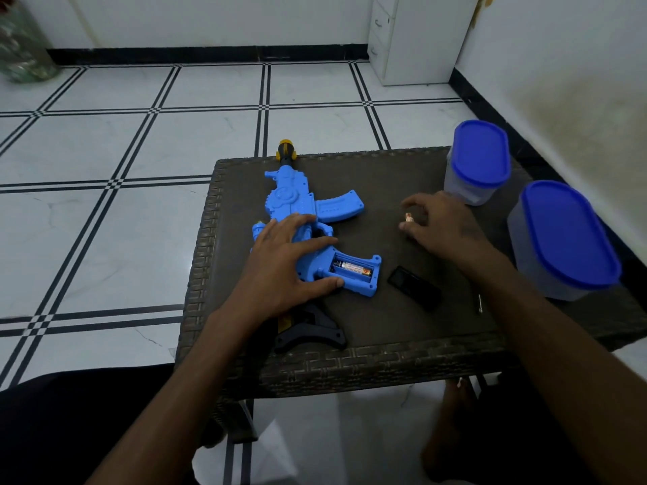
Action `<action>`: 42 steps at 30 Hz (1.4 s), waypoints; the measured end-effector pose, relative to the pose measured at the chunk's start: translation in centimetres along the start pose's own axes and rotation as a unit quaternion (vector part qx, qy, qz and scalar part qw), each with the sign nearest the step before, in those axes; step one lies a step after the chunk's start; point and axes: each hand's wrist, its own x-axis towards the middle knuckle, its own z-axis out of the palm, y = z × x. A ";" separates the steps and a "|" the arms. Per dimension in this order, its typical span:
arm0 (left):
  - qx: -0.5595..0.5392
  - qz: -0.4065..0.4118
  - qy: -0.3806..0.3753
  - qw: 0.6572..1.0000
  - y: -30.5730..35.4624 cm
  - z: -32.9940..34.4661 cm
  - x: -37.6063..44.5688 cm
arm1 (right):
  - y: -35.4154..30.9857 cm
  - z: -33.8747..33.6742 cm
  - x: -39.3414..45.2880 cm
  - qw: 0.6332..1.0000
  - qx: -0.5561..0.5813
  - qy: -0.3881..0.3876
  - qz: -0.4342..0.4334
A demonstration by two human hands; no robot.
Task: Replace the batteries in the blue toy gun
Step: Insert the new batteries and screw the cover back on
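The blue toy gun lies on the dark woven table, barrel pointing away, black stock toward me. Its grip compartment is uncovered, and one battery lies inside. My left hand presses flat on the gun's body beside the grip. To the right, my right hand hovers low over the table, its fingers closed around a small battery. The black battery cover lies on the table right of the grip. A small screwdriver lies further right.
Two clear containers with blue lids stand at the table's right side, one at the back and one nearer. A white cabinet stands by the far wall. Tiled floor surrounds the table.
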 end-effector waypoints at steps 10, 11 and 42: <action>0.005 0.002 0.004 1.000 -0.3 0.0 0.1 | -2.4 -2.0 -2.0 0.941 0.336 -0.045 -0.024; 0.004 0.002 0.004 1.000 -0.3 0.0 0.1 | -2.9 -2.3 -2.8 0.914 0.399 -0.072 -0.019; 0.005 0.000 0.002 1.000 -0.1 0.0 0.0 | -5.6 0.1 -6.6 0.946 0.224 -0.061 -0.226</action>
